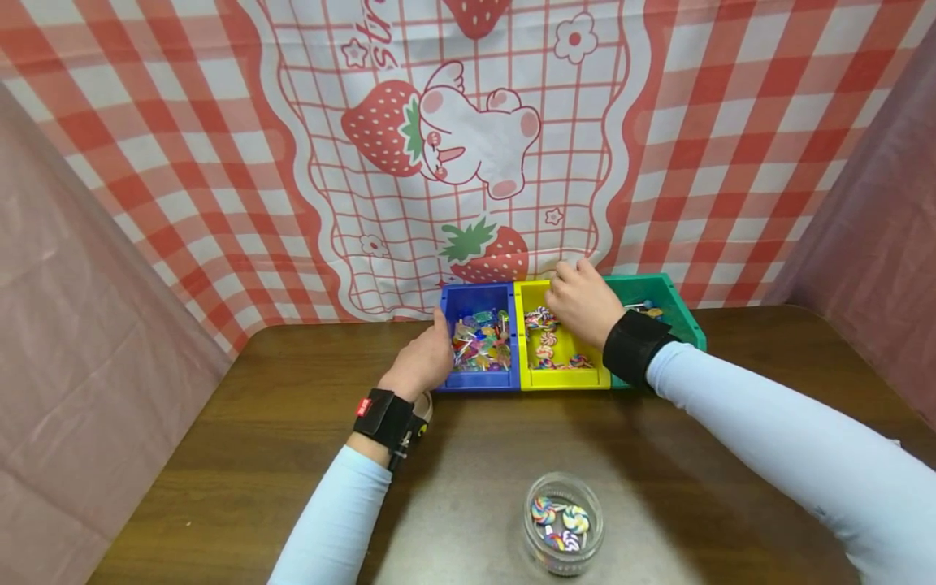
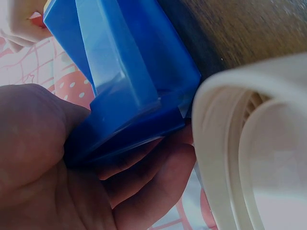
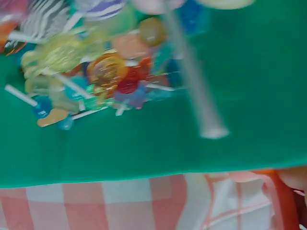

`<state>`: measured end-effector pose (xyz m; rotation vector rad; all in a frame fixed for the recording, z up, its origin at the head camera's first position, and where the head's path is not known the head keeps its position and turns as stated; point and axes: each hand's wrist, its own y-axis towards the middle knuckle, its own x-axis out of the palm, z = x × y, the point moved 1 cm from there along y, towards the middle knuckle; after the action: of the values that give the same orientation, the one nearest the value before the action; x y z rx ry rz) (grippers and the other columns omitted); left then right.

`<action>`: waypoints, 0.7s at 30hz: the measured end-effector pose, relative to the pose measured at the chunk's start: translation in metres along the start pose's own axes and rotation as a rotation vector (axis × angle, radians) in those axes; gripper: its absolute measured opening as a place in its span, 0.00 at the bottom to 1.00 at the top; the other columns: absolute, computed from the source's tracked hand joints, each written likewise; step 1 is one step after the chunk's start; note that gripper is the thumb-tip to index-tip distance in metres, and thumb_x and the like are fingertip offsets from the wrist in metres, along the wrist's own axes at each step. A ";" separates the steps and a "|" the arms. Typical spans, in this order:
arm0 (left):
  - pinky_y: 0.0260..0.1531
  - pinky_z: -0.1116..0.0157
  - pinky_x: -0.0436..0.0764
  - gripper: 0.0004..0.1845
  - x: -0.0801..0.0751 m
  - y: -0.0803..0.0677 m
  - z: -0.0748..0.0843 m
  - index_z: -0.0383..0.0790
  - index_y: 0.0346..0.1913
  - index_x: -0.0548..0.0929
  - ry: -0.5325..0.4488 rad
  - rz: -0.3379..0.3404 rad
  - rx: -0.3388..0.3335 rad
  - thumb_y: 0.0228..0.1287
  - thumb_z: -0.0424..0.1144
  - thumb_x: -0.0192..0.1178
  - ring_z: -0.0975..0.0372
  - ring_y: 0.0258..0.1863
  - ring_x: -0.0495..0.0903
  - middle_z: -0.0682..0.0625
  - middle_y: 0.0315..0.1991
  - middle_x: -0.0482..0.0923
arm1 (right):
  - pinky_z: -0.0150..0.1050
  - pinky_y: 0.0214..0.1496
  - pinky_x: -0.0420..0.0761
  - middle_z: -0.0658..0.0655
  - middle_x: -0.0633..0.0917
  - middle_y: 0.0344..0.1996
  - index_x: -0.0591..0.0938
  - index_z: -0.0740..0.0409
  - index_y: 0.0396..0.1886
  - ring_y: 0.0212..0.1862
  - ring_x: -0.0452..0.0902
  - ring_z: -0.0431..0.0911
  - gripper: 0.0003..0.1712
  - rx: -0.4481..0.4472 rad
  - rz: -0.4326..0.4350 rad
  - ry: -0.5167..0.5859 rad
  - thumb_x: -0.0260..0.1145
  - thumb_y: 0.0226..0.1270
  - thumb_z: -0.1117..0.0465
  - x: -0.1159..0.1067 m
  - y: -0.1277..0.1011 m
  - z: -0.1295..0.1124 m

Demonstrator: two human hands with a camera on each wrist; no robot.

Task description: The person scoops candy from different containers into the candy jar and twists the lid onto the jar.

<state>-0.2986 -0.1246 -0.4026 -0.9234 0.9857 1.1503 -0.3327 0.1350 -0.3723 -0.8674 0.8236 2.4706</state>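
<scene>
My left hand [image 1: 420, 361] grips the left wall of the blue bin [image 1: 478, 379], its thumb on the rim and fingers against the outside. Small clear coloured candy charms [image 1: 486, 349] fill that bin. Beside it, the yellow bin [image 1: 566, 379] has swirl lollipop charms [image 1: 547, 340] inside. My right hand [image 1: 581, 301] is over its back right part, fingers bent at the rear rim; I cannot tell whether they hold anything. The green bin [image 1: 683, 313] stands at the right, partly behind my wrist. Mixed charms [image 3: 105, 72] and a blurred white stick [image 3: 194, 86] show there in the right wrist view.
A round glass jar [image 1: 563, 561] with several swirl lollipop charms [image 1: 575, 518] stands near the front of the wooden table [image 1: 292, 422]. A red checked cloth [image 1: 702, 162] hangs right behind the bins. Pink curtains [image 1: 51, 325] flank the table.
</scene>
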 end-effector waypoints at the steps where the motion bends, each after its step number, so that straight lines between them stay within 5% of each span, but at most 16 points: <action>1: 0.57 0.52 0.75 0.35 0.000 0.000 0.000 0.29 0.78 0.39 0.001 0.000 -0.002 0.76 0.35 0.40 0.50 0.59 0.77 0.39 0.67 0.71 | 0.45 0.37 0.63 0.61 0.83 0.29 0.83 0.61 0.24 0.35 0.67 0.55 0.10 -0.010 -0.001 0.002 0.70 0.66 0.66 0.003 0.001 0.000; 7: 0.56 0.53 0.75 0.35 -0.001 0.000 0.001 0.29 0.78 0.39 -0.005 -0.005 -0.001 0.77 0.36 0.40 0.50 0.58 0.77 0.40 0.66 0.71 | 0.46 0.37 0.62 0.58 0.85 0.28 0.86 0.58 0.25 0.36 0.69 0.53 0.08 -0.047 -0.062 0.072 0.70 0.65 0.67 0.013 0.002 0.000; 15: 0.57 0.52 0.75 0.34 -0.002 0.000 0.001 0.29 0.78 0.40 -0.001 0.003 0.003 0.77 0.36 0.40 0.50 0.59 0.76 0.39 0.68 0.70 | 0.45 0.38 0.63 0.56 0.86 0.29 0.88 0.56 0.27 0.38 0.72 0.53 0.04 -0.061 -0.191 0.129 0.76 0.57 0.62 0.003 0.008 0.004; 21: 0.57 0.52 0.75 0.35 0.000 -0.001 0.001 0.30 0.78 0.39 -0.002 0.000 -0.007 0.77 0.36 0.40 0.49 0.59 0.77 0.39 0.67 0.71 | 0.46 0.37 0.63 0.54 0.85 0.24 0.86 0.55 0.23 0.35 0.72 0.52 0.08 -0.058 -0.254 0.228 0.74 0.61 0.64 -0.009 0.012 0.006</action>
<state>-0.2980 -0.1243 -0.4021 -0.9282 0.9801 1.1551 -0.3347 0.1285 -0.3576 -1.2120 0.6692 2.2116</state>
